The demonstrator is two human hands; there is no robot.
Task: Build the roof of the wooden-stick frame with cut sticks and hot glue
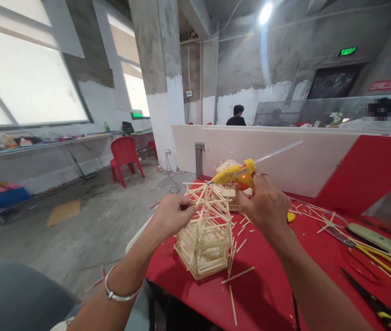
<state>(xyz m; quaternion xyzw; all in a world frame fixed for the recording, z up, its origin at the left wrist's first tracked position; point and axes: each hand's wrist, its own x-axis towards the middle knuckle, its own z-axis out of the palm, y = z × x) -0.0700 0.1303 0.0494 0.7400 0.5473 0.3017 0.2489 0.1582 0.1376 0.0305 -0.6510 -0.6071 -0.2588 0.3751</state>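
A small house-like model of thin wooden sticks [212, 250] stands on the red table, with a pointed frame of sticks at its top. My left hand [174, 214] is at the model's upper left side, thumb and finger pinched on a wooden stick of the frame; the fingertips partly hide it. In my right hand [267, 200] is a yellow hot glue gun [233, 174], with an orange light lit on its body and a clear glue stick [280, 151] out of its back. The nozzle points left and sits at the peak of the frame, seemingly touching it.
Behind it stands another stick model [228, 191], partly hidden by the glue gun. Loose sticks [238, 275] lie about the red table [264, 280]. Yellow-handled scissors [371, 253] and black-bladed pliers or shears [367, 289] lie at right. A white partition [267, 138] borders the table's back.
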